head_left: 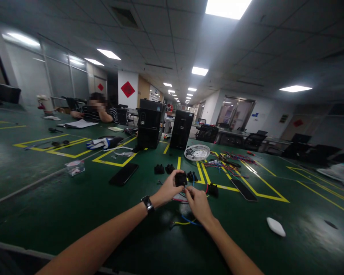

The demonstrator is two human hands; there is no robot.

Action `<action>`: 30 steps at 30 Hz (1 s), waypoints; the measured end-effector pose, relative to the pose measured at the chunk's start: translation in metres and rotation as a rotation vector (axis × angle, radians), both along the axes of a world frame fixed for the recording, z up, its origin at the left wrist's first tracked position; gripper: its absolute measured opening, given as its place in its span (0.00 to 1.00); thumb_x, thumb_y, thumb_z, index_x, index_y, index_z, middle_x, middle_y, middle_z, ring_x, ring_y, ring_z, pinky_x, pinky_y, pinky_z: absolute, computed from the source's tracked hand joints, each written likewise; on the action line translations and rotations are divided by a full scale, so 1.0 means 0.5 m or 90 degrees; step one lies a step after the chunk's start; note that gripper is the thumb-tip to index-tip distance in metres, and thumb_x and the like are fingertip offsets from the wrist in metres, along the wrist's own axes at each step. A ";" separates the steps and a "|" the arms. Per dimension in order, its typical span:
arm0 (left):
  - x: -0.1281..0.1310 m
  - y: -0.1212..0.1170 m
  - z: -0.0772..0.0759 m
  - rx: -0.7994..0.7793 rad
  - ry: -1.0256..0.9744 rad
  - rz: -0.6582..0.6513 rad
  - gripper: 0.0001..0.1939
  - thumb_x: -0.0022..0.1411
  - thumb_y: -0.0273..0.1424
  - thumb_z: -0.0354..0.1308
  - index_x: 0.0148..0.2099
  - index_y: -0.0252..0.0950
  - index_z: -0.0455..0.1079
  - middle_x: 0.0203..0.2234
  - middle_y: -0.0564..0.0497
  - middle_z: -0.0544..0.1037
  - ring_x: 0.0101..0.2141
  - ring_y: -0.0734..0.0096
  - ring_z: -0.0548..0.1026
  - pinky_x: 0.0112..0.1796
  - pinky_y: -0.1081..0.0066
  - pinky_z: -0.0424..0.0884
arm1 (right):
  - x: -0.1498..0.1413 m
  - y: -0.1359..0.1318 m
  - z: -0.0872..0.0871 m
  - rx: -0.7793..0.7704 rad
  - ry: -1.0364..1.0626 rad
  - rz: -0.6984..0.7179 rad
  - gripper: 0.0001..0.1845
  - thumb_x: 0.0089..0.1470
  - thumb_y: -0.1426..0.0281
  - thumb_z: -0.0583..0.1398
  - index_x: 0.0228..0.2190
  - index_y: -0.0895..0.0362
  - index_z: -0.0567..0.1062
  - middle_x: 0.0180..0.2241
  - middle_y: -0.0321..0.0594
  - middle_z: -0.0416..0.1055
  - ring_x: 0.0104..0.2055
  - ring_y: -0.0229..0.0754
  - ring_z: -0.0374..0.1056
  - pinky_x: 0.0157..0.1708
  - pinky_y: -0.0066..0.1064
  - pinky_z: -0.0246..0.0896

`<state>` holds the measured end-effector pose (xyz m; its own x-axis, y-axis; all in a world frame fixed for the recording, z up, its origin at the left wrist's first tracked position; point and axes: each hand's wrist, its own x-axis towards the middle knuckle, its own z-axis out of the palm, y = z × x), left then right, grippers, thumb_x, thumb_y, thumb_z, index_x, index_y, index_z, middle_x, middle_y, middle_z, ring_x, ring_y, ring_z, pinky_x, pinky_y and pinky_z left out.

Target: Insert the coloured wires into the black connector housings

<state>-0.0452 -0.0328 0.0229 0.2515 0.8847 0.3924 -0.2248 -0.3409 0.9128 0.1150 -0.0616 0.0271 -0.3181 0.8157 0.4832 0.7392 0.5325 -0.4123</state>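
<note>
My left hand, with a watch on its wrist, grips a small black block-shaped part above the green table. Close below it, the fingers of my right hand are pinched together at the part's lower edge. What they pinch is too small to make out. Red, white and blue wires lie under the hands, partly hidden by them. Nearer to me are a yellow wire and a blue wire. More black parts like the held one stand just beyond and to the right.
A dark phone lies left, another right. Behind are a white basket, bundled wires and two black computer towers. Gloves and a small clear bag lie left; a white mouse-like object right. Another person sits across.
</note>
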 end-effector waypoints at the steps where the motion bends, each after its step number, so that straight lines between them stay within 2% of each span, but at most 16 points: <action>1: -0.001 0.002 -0.003 0.000 0.008 0.006 0.28 0.50 0.21 0.60 0.53 0.37 0.60 0.42 0.48 0.71 0.42 0.66 0.74 0.48 0.63 0.69 | 0.000 -0.001 0.000 0.002 -0.006 -0.001 0.17 0.62 0.67 0.49 0.30 0.57 0.75 0.22 0.39 0.73 0.24 0.41 0.69 0.26 0.27 0.53; 7: -0.003 0.004 -0.005 -0.050 -0.009 0.031 0.28 0.51 0.22 0.61 0.54 0.37 0.60 0.45 0.46 0.72 0.45 0.65 0.73 0.49 0.63 0.68 | 0.000 -0.008 0.008 0.018 0.001 -0.020 0.17 0.62 0.66 0.49 0.34 0.57 0.76 0.26 0.41 0.76 0.27 0.42 0.72 0.28 0.26 0.56; 10: -0.002 0.000 -0.003 -0.069 -0.020 0.025 0.27 0.51 0.22 0.61 0.54 0.37 0.59 0.45 0.46 0.72 0.45 0.66 0.73 0.49 0.64 0.67 | 0.001 -0.006 0.005 0.008 -0.012 -0.045 0.17 0.62 0.67 0.49 0.32 0.57 0.75 0.25 0.41 0.75 0.27 0.42 0.72 0.28 0.26 0.56; 14: -0.001 -0.001 -0.008 -0.057 -0.007 0.012 0.27 0.53 0.24 0.60 0.54 0.38 0.59 0.45 0.46 0.72 0.46 0.66 0.72 0.49 0.65 0.67 | 0.001 -0.002 -0.001 -0.016 -0.042 -0.039 0.17 0.62 0.68 0.49 0.29 0.57 0.75 0.24 0.40 0.75 0.26 0.41 0.72 0.27 0.26 0.55; 21: -0.001 -0.002 -0.012 -0.068 -0.012 0.018 0.27 0.54 0.26 0.60 0.55 0.38 0.57 0.46 0.45 0.72 0.47 0.66 0.72 0.51 0.63 0.66 | -0.001 -0.003 0.001 -0.012 -0.024 -0.057 0.18 0.62 0.66 0.49 0.32 0.57 0.76 0.26 0.42 0.76 0.27 0.41 0.72 0.28 0.25 0.55; 25: -0.001 -0.009 -0.011 -0.054 -0.001 0.006 0.26 0.54 0.25 0.60 0.55 0.38 0.58 0.47 0.45 0.71 0.47 0.65 0.72 0.51 0.63 0.65 | -0.002 -0.002 -0.001 -0.026 -0.064 -0.047 0.18 0.63 0.68 0.49 0.30 0.57 0.76 0.24 0.41 0.75 0.25 0.40 0.71 0.27 0.26 0.53; 30: 0.007 -0.013 -0.017 -0.031 0.046 0.051 0.24 0.54 0.26 0.59 0.53 0.39 0.59 0.43 0.47 0.72 0.43 0.65 0.73 0.46 0.64 0.68 | -0.009 -0.006 -0.006 -0.013 -0.130 -0.064 0.17 0.62 0.68 0.50 0.30 0.56 0.76 0.24 0.42 0.76 0.25 0.41 0.71 0.26 0.28 0.51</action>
<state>-0.0418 -0.0393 0.0144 0.2046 0.9206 0.3327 -0.1321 -0.3108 0.9413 0.1107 -0.0644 0.0244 -0.3235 0.8574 0.4002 0.8574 0.4445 -0.2593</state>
